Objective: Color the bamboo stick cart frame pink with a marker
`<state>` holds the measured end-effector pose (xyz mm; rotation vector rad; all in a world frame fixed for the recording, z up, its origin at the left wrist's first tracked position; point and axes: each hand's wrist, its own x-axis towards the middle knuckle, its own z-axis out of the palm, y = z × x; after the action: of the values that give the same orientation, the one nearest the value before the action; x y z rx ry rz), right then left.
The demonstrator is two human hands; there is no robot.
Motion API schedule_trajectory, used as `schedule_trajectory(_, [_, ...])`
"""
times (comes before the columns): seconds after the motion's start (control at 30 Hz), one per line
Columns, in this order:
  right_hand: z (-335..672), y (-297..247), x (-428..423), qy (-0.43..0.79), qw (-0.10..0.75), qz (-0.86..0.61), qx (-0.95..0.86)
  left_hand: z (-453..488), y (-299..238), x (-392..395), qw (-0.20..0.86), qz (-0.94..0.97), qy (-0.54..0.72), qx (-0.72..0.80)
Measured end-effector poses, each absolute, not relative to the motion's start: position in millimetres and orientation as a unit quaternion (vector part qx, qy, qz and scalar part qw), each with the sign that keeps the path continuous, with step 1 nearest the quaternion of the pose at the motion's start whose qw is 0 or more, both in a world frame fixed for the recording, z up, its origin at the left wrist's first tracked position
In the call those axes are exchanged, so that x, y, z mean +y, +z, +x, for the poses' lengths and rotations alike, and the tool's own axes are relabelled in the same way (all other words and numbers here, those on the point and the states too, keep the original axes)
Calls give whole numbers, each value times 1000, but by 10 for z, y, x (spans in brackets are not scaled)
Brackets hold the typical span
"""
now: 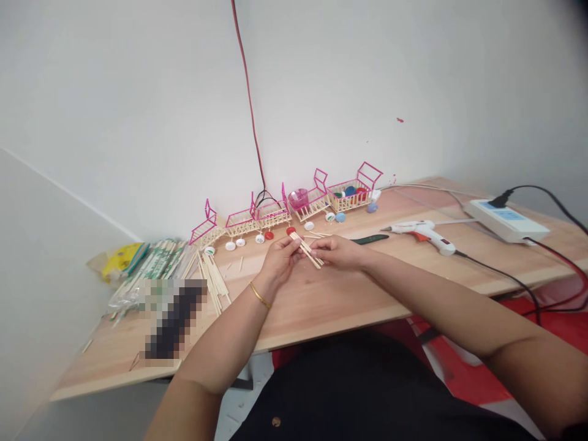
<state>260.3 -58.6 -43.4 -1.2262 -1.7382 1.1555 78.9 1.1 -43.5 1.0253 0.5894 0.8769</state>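
Above the middle of the wooden table (298,312), my left hand (280,257) pinches a few short, pale wooden sticks (314,259) lying side by side. From the other side, my right hand (340,252) has its fingers closed on the same sticks, near their lower part. More loose sticks (318,234) lie just behind my hands. Close to my right wrist is a dark green-handled tool (374,239), its other end hidden by the hand. A row of small stick-built carts with pink trim (271,214) and bottle-cap wheels stands along the wall.
A white glue gun (427,234) lies at the right, its cord running off the front edge. Behind it sits a white power strip (505,220) with cables. At the left are long wooden sticks (214,278), bagged chopsticks (158,266), a yellow packet (122,262) and a blurred-out dark object (177,321).
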Motion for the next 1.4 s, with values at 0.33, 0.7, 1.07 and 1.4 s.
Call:
schedule_trajectory(0.33, [2554, -386, -637, 385, 300, -466, -738, 799, -421, 2, 702, 501, 421, 283])
schedule_trajectory(0.7, [2523, -424, -604, 196, 340, -494, -776, 792, -418, 28, 696, 497, 434, 285])
schedule_trajectory(1.07, [2486, -417, -599, 103, 286, -553, -776, 774, -434, 74, 693, 468, 442, 323])
schedule_trajectory(1.4, [2467, -350, -657, 80, 200, -578, -787, 754, -444, 150, 653, 466, 460, 380])
